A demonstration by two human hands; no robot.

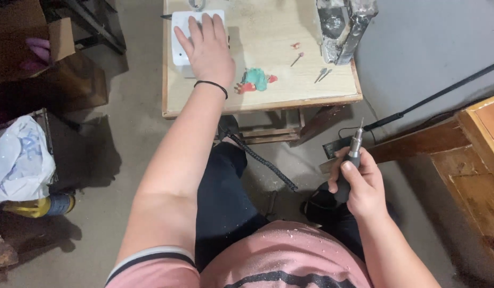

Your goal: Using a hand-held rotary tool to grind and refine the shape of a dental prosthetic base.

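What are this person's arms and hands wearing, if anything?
Both arms are bare below short pink sleeves; the left sleeve has a white and dark striped cuff. The left hand has a thin black band at the wrist. The right hand wears nothing.

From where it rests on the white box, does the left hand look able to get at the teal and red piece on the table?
Probably yes. The left hand lies flat on the white box, and the teal and red piece sits close beside the wrist on the bare table, with nothing between them.
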